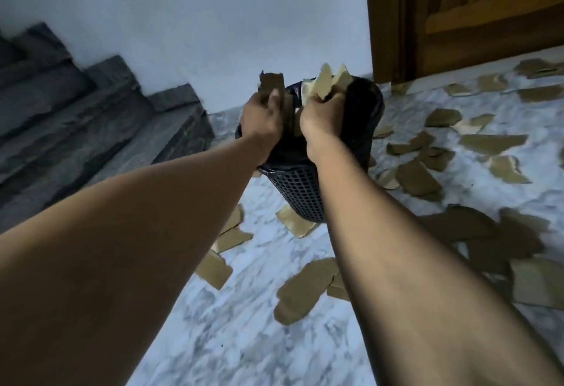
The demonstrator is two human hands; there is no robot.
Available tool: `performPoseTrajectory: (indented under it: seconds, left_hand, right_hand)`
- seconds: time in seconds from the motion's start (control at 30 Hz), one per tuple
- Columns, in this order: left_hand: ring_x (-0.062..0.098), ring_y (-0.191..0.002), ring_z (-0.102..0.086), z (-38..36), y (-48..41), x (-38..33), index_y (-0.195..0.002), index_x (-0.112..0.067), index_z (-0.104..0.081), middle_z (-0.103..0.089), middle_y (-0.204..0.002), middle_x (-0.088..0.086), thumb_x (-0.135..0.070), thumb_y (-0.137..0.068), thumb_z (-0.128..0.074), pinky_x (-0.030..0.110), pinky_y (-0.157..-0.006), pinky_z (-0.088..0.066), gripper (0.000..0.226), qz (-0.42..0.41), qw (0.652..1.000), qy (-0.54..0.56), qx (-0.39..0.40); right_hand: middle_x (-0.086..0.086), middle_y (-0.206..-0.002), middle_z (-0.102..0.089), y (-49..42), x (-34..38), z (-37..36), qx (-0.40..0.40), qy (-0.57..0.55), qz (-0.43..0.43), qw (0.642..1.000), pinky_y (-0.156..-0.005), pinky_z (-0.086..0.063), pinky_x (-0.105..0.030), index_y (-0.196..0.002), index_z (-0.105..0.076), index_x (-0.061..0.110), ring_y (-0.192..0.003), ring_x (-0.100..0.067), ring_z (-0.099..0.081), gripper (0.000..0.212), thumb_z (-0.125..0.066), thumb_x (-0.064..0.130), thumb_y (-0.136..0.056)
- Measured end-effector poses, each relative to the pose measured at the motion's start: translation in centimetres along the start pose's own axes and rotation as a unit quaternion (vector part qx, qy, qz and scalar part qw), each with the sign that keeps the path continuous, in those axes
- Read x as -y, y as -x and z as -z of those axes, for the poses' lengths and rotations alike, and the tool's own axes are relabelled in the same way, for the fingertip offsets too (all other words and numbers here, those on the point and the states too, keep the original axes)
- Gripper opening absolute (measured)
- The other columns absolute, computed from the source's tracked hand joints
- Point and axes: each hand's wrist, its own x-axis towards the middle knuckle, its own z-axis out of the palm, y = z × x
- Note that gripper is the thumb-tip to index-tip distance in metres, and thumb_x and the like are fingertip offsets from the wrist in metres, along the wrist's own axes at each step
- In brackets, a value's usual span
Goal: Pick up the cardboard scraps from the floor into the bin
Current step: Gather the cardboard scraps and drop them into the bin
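The left hand [264, 116] is curled round a dark brown scrap [271, 84] that sticks up above its knuckles, and the right hand [322, 113] clutches a bundle of paler scraps [328, 80] the same way; both hands are held over the mouth of the bin [300, 190], a dark mesh basket lined with a black bag [363, 116], so this handful looks about to be dropped in. How much cardboard already lies inside the bin cannot be told, since hands and bag hide its depth. Around the bin the job is far from finished, by my reading. A scrap [297, 222] lies touching the bin's foot, several more [227, 239] lie on the marble floor [244, 340] to the bin's left and toward the camera, and a big piece [305, 289] lies between the forearms. To the bin's right the floor is thickly littered, with torn pieces [419, 176] running out toward the wooden door [473, 10] beyond the bin. Dark stone steps [76, 116] rise well to the bin's left.
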Motion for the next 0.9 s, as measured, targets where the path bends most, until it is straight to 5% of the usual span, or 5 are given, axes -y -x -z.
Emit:
performPoseTrajectory:
  seconds: [0.13,0.3,0.43,0.67,0.9]
  left_hand:
    - [0.028,-0.099,-0.062,0.1,-1.1,0.3,-0.111,-0.011,-0.064,-0.067,-0.101,0.010,-0.042,-0.102,-0.041,0.037,-0.089,-0.051,0.040,-0.010,0.995,-0.076,0.062]
    - [0.031,-0.109,-0.059,0.2,-0.3,1.1,-0.114,-0.013,-0.058,-0.063,-0.117,0.011,-0.047,-0.090,-0.057,0.043,-0.095,-0.050,0.041,0.000,0.980,-0.197,0.034]
    - [0.042,-0.127,-0.045,0.8,0.9,3.2,-0.145,-0.012,-0.032,-0.040,-0.145,0.015,-0.043,-0.086,-0.062,0.056,-0.094,-0.046,0.073,0.313,0.945,-0.078,0.052]
    - [0.032,-0.081,-0.070,0.4,-2.4,3.6,-0.121,-0.003,-0.055,-0.069,-0.111,0.018,-0.014,-0.100,-0.035,0.042,-0.052,-0.059,0.031,0.316,0.906,0.192,0.205]
    - [0.038,-0.078,-0.069,4.6,-8.5,0.8,-0.119,-0.003,-0.052,-0.064,-0.103,0.022,0.001,-0.093,-0.036,0.050,-0.050,-0.058,0.031,0.222,0.923,0.288,0.125]
  right_hand:
    - [-0.004,-0.162,-0.015,-0.9,0.4,0.6,0.066,0.079,0.008,0.995,-0.092,-0.048,-0.027,-0.151,-0.034,0.023,-0.138,-0.027,-0.040,0.058,-0.053,0.014,-0.097]
    - [-0.009,-0.139,-0.045,-1.4,0.9,2.9,0.052,0.227,0.155,0.960,-0.083,-0.048,-0.023,-0.128,-0.058,0.013,-0.118,-0.026,-0.055,0.034,-0.057,0.011,-0.095]
    - [-0.010,-0.137,-0.043,-2.5,1.1,7.0,-0.066,0.451,0.189,0.870,-0.096,-0.042,-0.050,-0.124,-0.055,0.022,-0.128,-0.034,-0.039,0.046,-0.073,0.031,-0.083]
    - [-0.021,-0.116,-0.062,-4.0,-0.1,9.5,0.044,0.247,-0.118,0.961,-0.059,-0.056,-0.037,-0.125,-0.052,0.007,-0.085,-0.032,-0.065,0.041,-0.056,0.035,-0.095]
    - [-0.004,-0.120,-0.053,-3.0,4.5,4.9,0.130,0.147,-0.115,0.974,-0.089,-0.055,-0.053,-0.132,-0.046,0.020,-0.097,-0.028,-0.062,0.038,-0.056,0.035,-0.098]
